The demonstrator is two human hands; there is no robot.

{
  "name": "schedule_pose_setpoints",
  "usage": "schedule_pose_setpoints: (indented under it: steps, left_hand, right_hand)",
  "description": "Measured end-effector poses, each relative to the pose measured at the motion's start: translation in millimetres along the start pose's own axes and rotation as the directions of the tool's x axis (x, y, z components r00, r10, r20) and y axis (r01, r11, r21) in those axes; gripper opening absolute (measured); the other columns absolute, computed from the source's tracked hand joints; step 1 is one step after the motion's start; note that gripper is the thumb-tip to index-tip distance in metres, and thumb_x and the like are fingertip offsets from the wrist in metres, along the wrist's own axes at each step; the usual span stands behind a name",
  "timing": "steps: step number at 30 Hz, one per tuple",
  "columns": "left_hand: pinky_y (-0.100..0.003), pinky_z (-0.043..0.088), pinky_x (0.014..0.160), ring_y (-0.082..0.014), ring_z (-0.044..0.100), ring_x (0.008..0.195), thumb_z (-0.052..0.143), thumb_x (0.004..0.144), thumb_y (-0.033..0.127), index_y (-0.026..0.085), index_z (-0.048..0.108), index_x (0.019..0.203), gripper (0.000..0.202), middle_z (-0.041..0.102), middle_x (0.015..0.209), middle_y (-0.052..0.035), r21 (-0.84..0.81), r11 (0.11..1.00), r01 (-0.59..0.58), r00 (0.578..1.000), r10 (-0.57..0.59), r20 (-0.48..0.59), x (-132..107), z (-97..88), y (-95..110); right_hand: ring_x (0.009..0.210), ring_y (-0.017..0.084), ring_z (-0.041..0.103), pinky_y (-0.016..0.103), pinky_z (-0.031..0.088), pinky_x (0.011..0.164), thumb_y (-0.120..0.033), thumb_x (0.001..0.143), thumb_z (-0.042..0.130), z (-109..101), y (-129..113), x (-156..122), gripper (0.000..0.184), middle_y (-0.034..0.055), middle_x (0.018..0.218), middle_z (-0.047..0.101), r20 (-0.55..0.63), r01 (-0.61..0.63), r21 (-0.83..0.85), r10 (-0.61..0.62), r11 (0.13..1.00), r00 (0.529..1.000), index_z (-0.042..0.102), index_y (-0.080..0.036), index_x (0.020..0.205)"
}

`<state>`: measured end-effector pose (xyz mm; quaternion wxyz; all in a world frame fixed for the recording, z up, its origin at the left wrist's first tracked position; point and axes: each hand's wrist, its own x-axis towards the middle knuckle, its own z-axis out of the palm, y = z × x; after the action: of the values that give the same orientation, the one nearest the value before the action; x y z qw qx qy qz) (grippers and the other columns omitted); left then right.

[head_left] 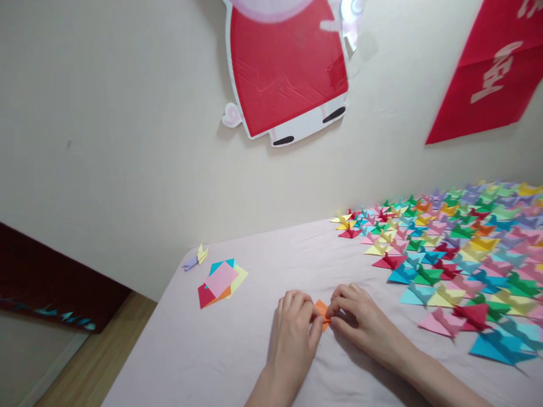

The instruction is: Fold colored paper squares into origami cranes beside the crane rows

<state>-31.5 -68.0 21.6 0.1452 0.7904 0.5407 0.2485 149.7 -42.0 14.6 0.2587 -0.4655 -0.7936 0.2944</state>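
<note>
A small piece of orange origami paper (321, 308) lies on the pale pink sheet (250, 356), between my two hands. My left hand (296, 322) pinches its left edge with thumb and fingers. From the other side my right hand (354, 314) grips the right edge, fingers curled and thumb low. The fingers cover part of the paper, so its exact folds are hard to make out. To the left is a loose stack of square origami paper (221, 280) in pink, red, blue, yellow and orange.
Many folded paper cranes (441, 275) in mixed colours fill the right side. Two more folded pieces, yellow (202, 254) and purple (190, 263), sit at the far left corner. Behind stands a wall (169, 141) with a red cartoon cutout (288, 68) and a red banner (487, 73).
</note>
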Motion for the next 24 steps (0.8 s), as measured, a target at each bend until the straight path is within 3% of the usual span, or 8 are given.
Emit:
schedule_pose_setpoints:
  steps: [12,24]
  left_hand:
    - [-0.037,0.042,0.081,-0.0225,0.049,0.094,0.056,0.089,0.012,0.021,0.052,0.083,0.011,0.056,0.094,-0.0029,0.041,0.998,0.042,0.998,-0.044,0.051,0,1.7,-1]
    - [-0.039,0.041,0.083,-0.0229,0.048,0.097,0.056,0.083,0.008,0.021,0.051,0.081,0.014,0.054,0.098,-0.0031,0.084,0.990,0.114,0.993,-0.116,0.008,3,10.1,0]
  right_hand:
    - [0.084,0.022,0.055,0.037,0.040,0.077,-0.016,0.085,0.057,9,1,5,0.013,0.0033,0.083,0.061,-0.027,-0.060,-0.070,0.059,0.996,0.998,0.061,-0.021,0.074]
    - [0.082,0.022,0.054,0.037,0.040,0.075,-0.017,0.087,0.052,11,3,3,0.013,0.0041,0.084,0.059,-0.036,-0.049,-0.099,0.045,0.994,0.998,0.058,-0.020,0.076]
